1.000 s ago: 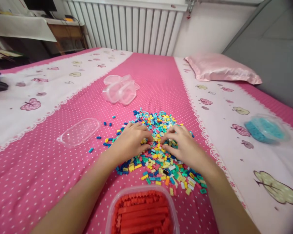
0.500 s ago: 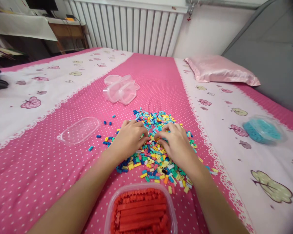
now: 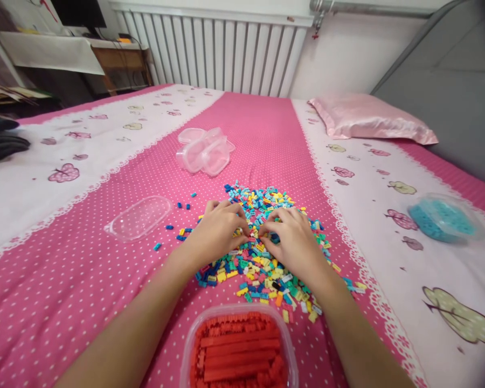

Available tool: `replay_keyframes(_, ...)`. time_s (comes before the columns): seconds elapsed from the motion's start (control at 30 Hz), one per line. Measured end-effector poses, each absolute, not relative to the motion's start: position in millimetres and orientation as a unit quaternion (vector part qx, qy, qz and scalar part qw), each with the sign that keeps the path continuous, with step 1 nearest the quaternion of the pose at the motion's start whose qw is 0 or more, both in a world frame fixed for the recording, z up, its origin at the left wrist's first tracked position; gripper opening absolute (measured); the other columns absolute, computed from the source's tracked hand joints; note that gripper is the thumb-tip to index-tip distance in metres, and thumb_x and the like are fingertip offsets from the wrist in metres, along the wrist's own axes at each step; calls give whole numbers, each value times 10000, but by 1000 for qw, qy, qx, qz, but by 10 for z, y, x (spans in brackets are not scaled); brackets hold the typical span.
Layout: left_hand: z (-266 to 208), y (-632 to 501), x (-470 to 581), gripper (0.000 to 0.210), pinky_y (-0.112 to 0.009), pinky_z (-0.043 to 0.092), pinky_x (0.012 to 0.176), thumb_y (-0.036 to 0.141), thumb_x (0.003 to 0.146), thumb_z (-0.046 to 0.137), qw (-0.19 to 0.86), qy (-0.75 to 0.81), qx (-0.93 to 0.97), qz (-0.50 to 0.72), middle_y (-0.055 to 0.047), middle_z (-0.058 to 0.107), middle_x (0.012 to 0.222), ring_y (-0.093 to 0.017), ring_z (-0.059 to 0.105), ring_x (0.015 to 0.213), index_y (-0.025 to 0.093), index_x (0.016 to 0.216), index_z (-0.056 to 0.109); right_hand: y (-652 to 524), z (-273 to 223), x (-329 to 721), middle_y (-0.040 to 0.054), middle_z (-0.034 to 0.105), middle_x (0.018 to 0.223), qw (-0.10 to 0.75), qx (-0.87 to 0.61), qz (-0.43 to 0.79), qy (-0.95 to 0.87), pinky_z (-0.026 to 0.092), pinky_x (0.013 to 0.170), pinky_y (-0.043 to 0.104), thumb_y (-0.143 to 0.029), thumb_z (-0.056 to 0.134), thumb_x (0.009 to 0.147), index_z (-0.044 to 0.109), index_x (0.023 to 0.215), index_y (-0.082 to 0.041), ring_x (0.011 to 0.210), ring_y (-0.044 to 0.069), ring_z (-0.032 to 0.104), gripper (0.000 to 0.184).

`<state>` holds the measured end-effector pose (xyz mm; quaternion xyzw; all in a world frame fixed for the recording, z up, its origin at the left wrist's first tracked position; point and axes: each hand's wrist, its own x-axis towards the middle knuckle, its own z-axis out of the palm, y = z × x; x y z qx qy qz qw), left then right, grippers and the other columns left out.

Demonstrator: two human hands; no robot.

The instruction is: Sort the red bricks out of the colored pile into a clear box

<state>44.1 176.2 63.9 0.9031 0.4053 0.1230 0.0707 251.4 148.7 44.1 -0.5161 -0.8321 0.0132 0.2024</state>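
Observation:
A loose pile of small toy building bricks (image 3: 262, 267) in blue, yellow, green, pink and white is spread over the bed. Over its left part, my left hand (image 3: 222, 229) has curled fingers, with thumb and forefinger drawn together at the pile's middle. My right hand (image 3: 293, 237) faces it from the right, its thumb and forefinger closed in a pinch a short gap away. Whatever lies between the fingertips is too small to make out. Just in front of me stands a clear plastic tub (image 3: 188, 350) filled with red bricks (image 3: 238, 345), some joined into long bars.
A clear lid (image 3: 139, 218) lies left of the pile, near several stray blue bricks. Clear empty containers (image 3: 206, 151) are stacked beyond it. To the right sits a tub of turquoise bricks (image 3: 442, 218). A pink pillow (image 3: 372, 116) and a radiator (image 3: 214, 51) are farther back.
The whole view has shifted slightly, so everything appears a little farther right. Both hands stay over the pile, their fingertips moving only a little among the bricks.

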Motion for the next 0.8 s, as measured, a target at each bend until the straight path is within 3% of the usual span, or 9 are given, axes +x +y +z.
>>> replay_keyframes(0.17,588,1750,460,73,-427,328,942,233,852,743,70,397,907,124,-39,679,1094,-251,565,1059,257,919,759,1515,473,2550,59,688,986,265,-515,54,-814,435,887,425,-218,663,867,715,841,-238,982,276,572,62)
replay_keyframes(0.33,616,1762,465,60,-409,310,915,202,874,715,87,399,902,142,-29,694,1046,-242,576,1041,246,880,755,1503,527,2593,9,728,835,322,-512,132,-785,464,799,352,-125,634,785,649,777,-226,851,220,642,102)
replay_keyframes(0.53,648,1763,473,76,-401,284,937,147,878,673,103,411,884,195,13,750,909,-212,617,957,214,882,709,1446,558,2588,-4,732,793,331,-509,197,-770,485,742,323,-131,637,747,664,794,-219,768,194,680,104)
replay_keyframes(0.8,662,1742,515,112,-424,278,1000,161,873,678,137,362,903,186,10,777,953,-212,642,959,226,950,728,1439,572,2576,2,733,793,325,-489,235,-774,501,745,309,-146,634,757,688,814,-207,757,180,689,100)
